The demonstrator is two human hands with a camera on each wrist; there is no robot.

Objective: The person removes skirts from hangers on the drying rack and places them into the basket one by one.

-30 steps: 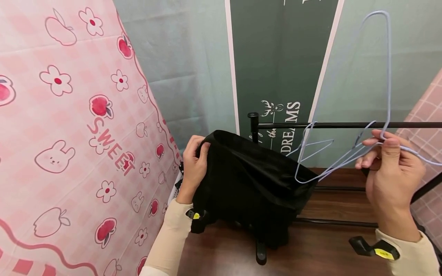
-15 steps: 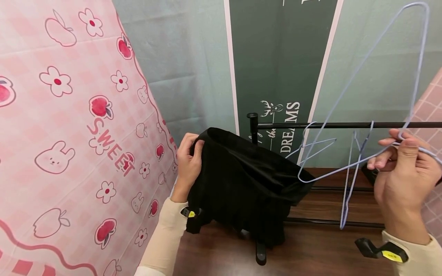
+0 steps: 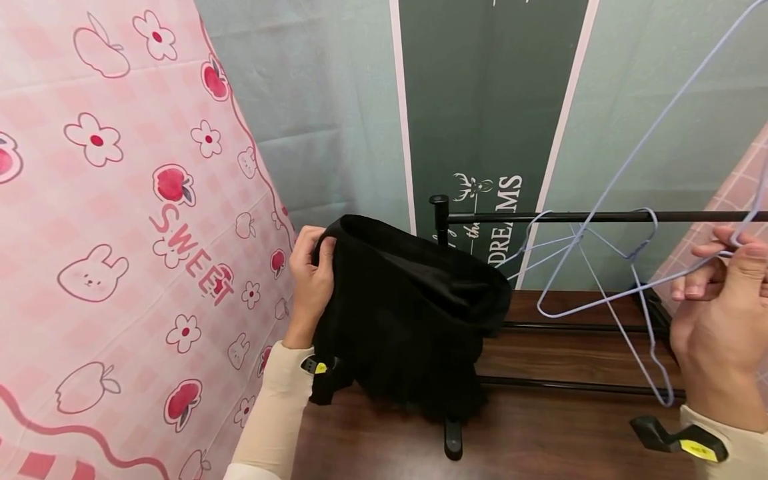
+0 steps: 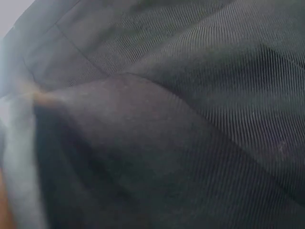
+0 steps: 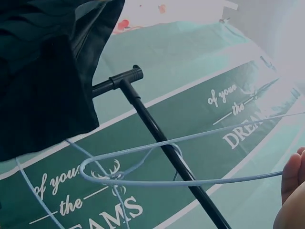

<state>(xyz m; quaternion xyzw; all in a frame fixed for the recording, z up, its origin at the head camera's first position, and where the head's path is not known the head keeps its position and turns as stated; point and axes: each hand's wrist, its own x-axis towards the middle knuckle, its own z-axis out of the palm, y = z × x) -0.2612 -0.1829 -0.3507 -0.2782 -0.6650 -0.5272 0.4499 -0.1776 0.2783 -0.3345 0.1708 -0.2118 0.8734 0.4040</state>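
My left hand [image 3: 313, 287] pinches the top edge of a black garment [image 3: 396, 327], thumb in front and fingers behind. The garment hangs down with its wide opening facing up and spread apart; its lower part is bunched. Ribbed dark fabric [image 4: 228, 124] fills the left wrist view. At the right edge of the head view, my right hand [image 3: 723, 320] holds a light blue wire hanger near its neck, thumb pressed on the wire. One rounded end of that hanger [image 5: 157, 183] points left toward the garment, apart from it. The hanger's other end is out of view.
A black clothes rack rail [image 3: 600, 217] runs behind the held hanger. Other blue hangers [image 3: 653, 343] hang from it. The rack's lower bars [image 3: 576, 383] and foot [image 3: 453, 440] stand over a brown wood floor. A pink patterned curtain [image 3: 120, 220] stands close on the left.
My right hand has moved right with the hanger, drawing its end away from the garment's opening. My left hand has shifted slightly left and up with the garment. A hanger on the rail has swung.
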